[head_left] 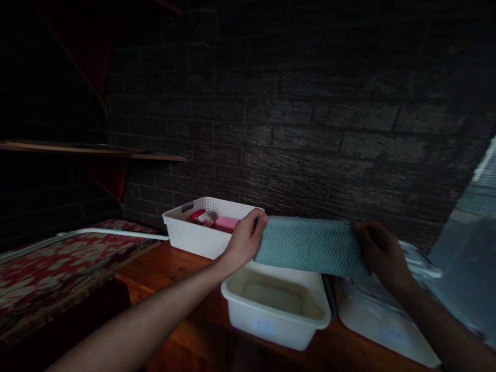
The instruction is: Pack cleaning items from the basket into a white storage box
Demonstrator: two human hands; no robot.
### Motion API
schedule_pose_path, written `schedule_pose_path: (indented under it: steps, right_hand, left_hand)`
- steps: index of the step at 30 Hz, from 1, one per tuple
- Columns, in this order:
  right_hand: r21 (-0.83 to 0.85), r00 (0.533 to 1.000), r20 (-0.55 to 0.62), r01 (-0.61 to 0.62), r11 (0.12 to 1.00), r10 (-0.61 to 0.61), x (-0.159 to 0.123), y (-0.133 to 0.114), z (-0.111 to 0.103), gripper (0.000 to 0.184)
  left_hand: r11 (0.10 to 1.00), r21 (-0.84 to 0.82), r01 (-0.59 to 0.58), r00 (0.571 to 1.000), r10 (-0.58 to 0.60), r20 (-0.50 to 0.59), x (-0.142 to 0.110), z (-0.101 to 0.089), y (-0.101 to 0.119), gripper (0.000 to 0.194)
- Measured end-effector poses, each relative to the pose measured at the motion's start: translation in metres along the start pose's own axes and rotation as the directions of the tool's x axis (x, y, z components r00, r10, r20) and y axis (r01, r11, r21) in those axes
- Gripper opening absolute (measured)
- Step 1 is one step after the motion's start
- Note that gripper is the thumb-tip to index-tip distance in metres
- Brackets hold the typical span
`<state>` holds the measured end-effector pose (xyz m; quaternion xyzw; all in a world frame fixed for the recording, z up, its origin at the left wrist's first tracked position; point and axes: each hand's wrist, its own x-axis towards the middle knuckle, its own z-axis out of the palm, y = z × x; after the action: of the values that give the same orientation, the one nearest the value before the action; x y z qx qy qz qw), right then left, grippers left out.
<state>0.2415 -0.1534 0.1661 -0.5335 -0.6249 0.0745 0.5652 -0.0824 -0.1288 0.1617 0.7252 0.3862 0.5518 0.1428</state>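
The left hand (244, 238) and right hand (384, 254) each pinch one end of a long, bumpy blue-green cloth (310, 245) above a white, box-shaped plastic tub (275, 316)

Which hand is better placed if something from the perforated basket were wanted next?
Probably the left hand: it appears close to the perforated basket, while the right hand is farther off, at the other end of the green cloth. Both hands hold the cloth, so the left would need to let go first.
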Motion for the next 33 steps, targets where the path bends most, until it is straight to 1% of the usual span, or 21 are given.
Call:
schedule_pose_path:
  steps: [4,7,10,15,18,21,28,29,31,33]
  right_hand:
    - [0.001,0.999,-0.035,0.039,0.999,-0.039,0.004,0.007,0.007,0.039]
    - [-0.046,0.992,-0.071,0.099,0.994,-0.102,0.009,0.014,0.009,0.037]
    - [-0.079,0.989,-0.066,0.126,0.989,-0.131,0.008,0.015,0.011,0.034]
    - [0.009,0.997,-0.033,0.069,0.998,-0.069,-0.004,0.002,0.02,0.032]
    - [0.061,0.997,-0.041,0.07,0.996,-0.068,-0.009,-0.004,0.024,0.032]
    - [0.111,0.998,-0.043,0.06,0.992,-0.056,-0.012,-0.002,0.022,0.03]
    - [0.172,0.998,-0.057,0.03,0.985,-0.02,-0.013,0.008,0.015,0.033]
    - [0.195,0.999,-0.048,0.02,0.981,-0.011,-0.013,0.007,0.015,0.033]
    - [0.262,0.999,-0.023,-0.018,0.965,0.024,-0.012,0.004,0.014,0.032]
    - [0.345,0.995,0.034,-0.096,0.933,0.09,-0.01,-0.003,0.015,0.03]
  left_hand:
    - [0.996,0.078,-0.037,0.999,0.038,-0.005,0.003,0.0,-0.002,0.024]
    - [0.991,0.121,-0.057,0.998,0.056,0.014,0.004,-0.005,-0.003,0.022]
    - [0.988,0.142,-0.061,0.998,0.059,0.019,0.004,-0.01,-0.004,0.023]
    - [0.993,0.112,-0.024,1.0,0.023,0.012,0.003,-0.011,-0.005,0.025]
    - [0.996,0.086,-0.009,1.0,0.01,-0.011,0.002,-0.013,-0.006,0.025]
    - [0.998,0.065,-0.01,1.0,0.012,-0.028,0.002,-0.016,-0.009,0.023]
    - [1.0,-0.002,0.014,1.0,-0.014,0.006,-0.006,-0.018,-0.016,0.024]
    - [1.0,-0.008,0.016,1.0,-0.016,0.017,-0.007,-0.017,-0.018,0.025]
    - [1.0,-0.01,0.026,0.997,-0.025,0.074,-0.008,-0.016,-0.026,0.026]
    - [0.999,0.024,0.049,0.987,-0.052,0.154,-0.007,-0.015,-0.037,0.028]
